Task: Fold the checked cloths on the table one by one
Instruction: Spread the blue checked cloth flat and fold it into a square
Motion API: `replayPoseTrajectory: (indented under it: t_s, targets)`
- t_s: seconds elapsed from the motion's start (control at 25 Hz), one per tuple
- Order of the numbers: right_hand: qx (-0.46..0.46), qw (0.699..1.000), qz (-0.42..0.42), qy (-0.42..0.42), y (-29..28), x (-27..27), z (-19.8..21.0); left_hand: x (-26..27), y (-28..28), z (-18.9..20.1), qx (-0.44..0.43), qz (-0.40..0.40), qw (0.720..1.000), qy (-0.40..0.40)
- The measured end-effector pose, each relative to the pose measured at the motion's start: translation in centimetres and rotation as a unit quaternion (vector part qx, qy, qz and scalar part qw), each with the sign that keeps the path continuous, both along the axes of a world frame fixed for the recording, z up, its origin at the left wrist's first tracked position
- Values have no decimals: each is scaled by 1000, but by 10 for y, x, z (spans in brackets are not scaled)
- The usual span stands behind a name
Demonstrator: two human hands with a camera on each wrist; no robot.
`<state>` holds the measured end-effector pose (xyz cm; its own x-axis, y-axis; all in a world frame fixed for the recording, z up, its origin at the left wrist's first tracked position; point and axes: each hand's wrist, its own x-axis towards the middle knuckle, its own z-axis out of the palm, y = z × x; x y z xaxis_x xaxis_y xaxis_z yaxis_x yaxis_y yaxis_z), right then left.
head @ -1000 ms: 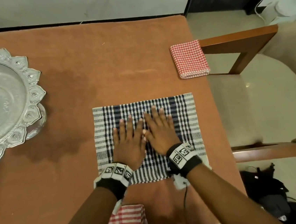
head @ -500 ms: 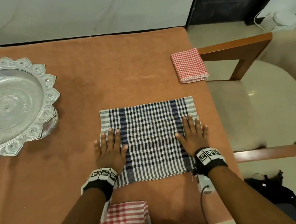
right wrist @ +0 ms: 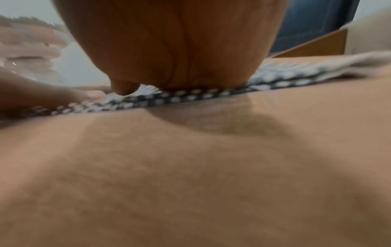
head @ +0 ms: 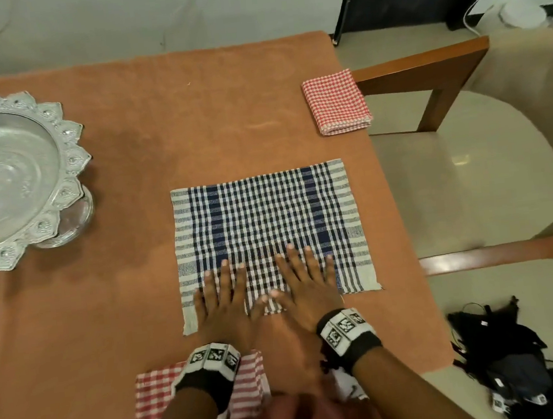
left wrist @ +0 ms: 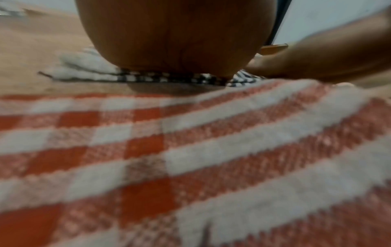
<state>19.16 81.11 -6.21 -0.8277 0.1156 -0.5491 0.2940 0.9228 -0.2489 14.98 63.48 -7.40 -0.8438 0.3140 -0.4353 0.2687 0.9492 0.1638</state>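
A navy and white checked cloth (head: 266, 224) lies flat in a rectangle on the orange table (head: 157, 126). My left hand (head: 224, 296) and right hand (head: 305, 284) press flat on its near edge, side by side, fingers straight and spread. In the left wrist view the left palm (left wrist: 175, 36) rests on the navy cloth (left wrist: 160, 77). The right wrist view has the right palm (right wrist: 175, 43) on the navy cloth (right wrist: 190, 96). A red and white checked cloth (head: 158, 399) lies at the table's near edge, partly under my left forearm. A folded red checked cloth (head: 335, 102) sits at the far right edge.
A large silver scalloped bowl (head: 6, 183) stands at the table's left. A wooden chair (head: 468, 168) with a cream seat stands right of the table. Dark bags and cables (head: 510, 365) lie on the floor at the lower right.
Both hands slid apart to the cloth's left and right sides, then came back together at the middle of its near edge. The cloth stays flat.
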Motion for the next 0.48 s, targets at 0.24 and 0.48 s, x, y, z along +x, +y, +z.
replayPoseTrajectory:
  t_s: [0.24, 0.48]
  targets:
    - [40, 995, -94, -20, 67, 34, 3, -17, -21, 5, -18, 89, 995, -45]
    - [25, 989, -139, 49, 49, 22, 25, -20, -33, 39, 51, 202, 977, -34]
